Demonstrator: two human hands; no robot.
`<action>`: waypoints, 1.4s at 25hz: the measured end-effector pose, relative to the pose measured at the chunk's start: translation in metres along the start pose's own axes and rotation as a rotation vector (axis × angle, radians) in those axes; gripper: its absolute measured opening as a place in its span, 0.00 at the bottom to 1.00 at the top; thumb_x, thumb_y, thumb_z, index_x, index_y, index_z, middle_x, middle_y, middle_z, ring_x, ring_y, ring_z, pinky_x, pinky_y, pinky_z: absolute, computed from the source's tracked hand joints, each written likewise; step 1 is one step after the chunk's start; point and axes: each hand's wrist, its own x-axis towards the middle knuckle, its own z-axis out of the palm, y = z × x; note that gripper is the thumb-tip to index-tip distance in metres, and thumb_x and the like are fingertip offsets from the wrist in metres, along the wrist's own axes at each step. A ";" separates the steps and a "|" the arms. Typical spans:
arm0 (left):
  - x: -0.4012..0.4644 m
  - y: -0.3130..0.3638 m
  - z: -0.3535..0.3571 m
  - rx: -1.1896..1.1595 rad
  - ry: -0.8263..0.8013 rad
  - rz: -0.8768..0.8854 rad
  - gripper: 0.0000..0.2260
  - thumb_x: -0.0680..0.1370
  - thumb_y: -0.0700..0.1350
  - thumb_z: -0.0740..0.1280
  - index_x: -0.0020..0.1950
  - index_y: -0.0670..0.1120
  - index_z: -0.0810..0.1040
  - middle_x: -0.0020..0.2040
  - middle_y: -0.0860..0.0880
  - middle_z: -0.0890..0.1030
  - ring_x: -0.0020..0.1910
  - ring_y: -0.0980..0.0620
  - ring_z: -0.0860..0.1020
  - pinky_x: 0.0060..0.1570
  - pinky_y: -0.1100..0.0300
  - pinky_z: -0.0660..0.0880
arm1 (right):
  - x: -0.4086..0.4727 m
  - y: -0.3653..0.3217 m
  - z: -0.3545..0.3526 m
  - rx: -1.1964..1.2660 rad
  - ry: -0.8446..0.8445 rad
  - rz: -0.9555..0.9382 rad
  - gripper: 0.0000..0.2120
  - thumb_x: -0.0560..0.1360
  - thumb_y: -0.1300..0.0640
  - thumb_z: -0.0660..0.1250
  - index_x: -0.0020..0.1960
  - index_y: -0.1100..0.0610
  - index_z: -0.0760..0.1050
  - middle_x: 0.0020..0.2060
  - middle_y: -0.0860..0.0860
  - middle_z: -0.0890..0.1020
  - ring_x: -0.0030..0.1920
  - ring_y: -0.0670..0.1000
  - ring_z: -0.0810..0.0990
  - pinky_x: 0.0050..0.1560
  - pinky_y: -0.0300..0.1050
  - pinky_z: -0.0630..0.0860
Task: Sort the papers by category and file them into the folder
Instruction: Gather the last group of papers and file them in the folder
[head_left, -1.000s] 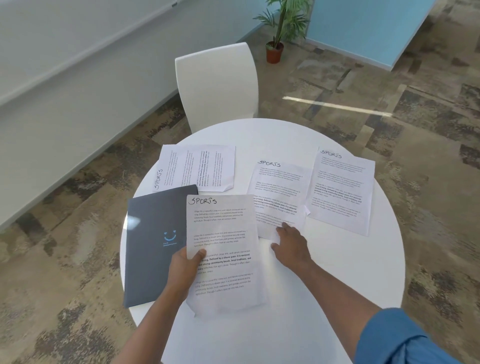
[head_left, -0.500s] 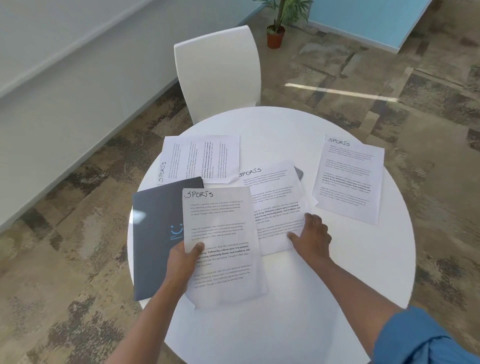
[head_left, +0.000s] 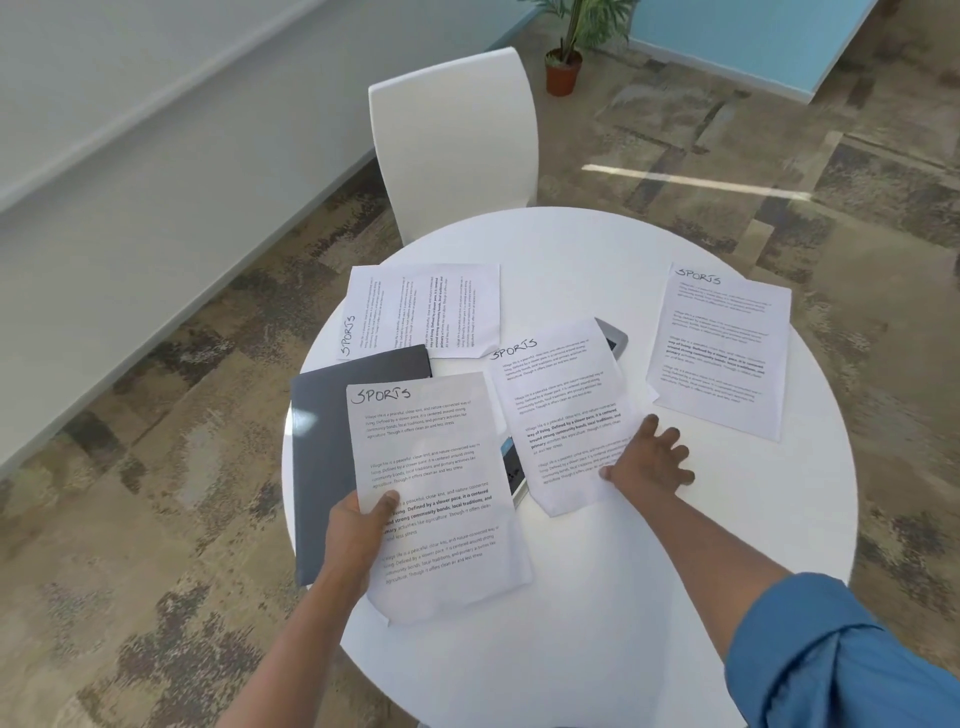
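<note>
Several printed sheets headed "SPORTS" lie on a round white table (head_left: 597, 597). My left hand (head_left: 358, 530) pinches the nearest sheet (head_left: 436, 493) by its left edge; this sheet overlaps a closed dark grey folder (head_left: 322, 447). My right hand (head_left: 647, 460) rests flat, fingers spread, on the lower right corner of a second sheet (head_left: 561, 410) in the middle. A third sheet (head_left: 719, 348) lies at the right, and a fourth (head_left: 421, 312) lies turned sideways at the back left.
A grey phone-like device (head_left: 613, 335) pokes out from under the middle sheet, and another edge of a device (head_left: 514, 470) shows between the two near sheets. A white chair (head_left: 452, 140) stands behind the table. A potted plant (head_left: 563, 62) stands on the carpet beyond.
My right hand has slid the middle sheet leftward toward the held sheet, away from the right sheet, uncovering a grey device. My left hand keeps holding its sheet.
</note>
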 end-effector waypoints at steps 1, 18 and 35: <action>0.000 -0.002 -0.003 -0.001 0.004 -0.006 0.05 0.78 0.42 0.71 0.54 0.45 0.82 0.47 0.45 0.87 0.45 0.42 0.86 0.49 0.45 0.82 | -0.001 0.001 0.001 0.007 -0.002 0.003 0.49 0.62 0.48 0.81 0.72 0.54 0.54 0.64 0.58 0.65 0.63 0.60 0.67 0.57 0.60 0.72; -0.020 -0.009 -0.034 -0.041 0.000 0.011 0.08 0.78 0.42 0.71 0.56 0.43 0.81 0.49 0.42 0.86 0.46 0.40 0.85 0.49 0.42 0.82 | -0.031 0.039 0.016 0.754 -0.076 -0.135 0.10 0.71 0.56 0.71 0.47 0.60 0.74 0.46 0.55 0.81 0.47 0.58 0.81 0.45 0.56 0.83; -0.077 -0.009 0.065 -0.157 -0.112 0.065 0.06 0.81 0.43 0.67 0.56 0.45 0.82 0.50 0.44 0.87 0.46 0.44 0.86 0.45 0.49 0.82 | -0.109 0.110 -0.001 1.157 -0.416 -0.410 0.10 0.75 0.63 0.72 0.55 0.56 0.79 0.51 0.55 0.85 0.52 0.59 0.84 0.45 0.58 0.84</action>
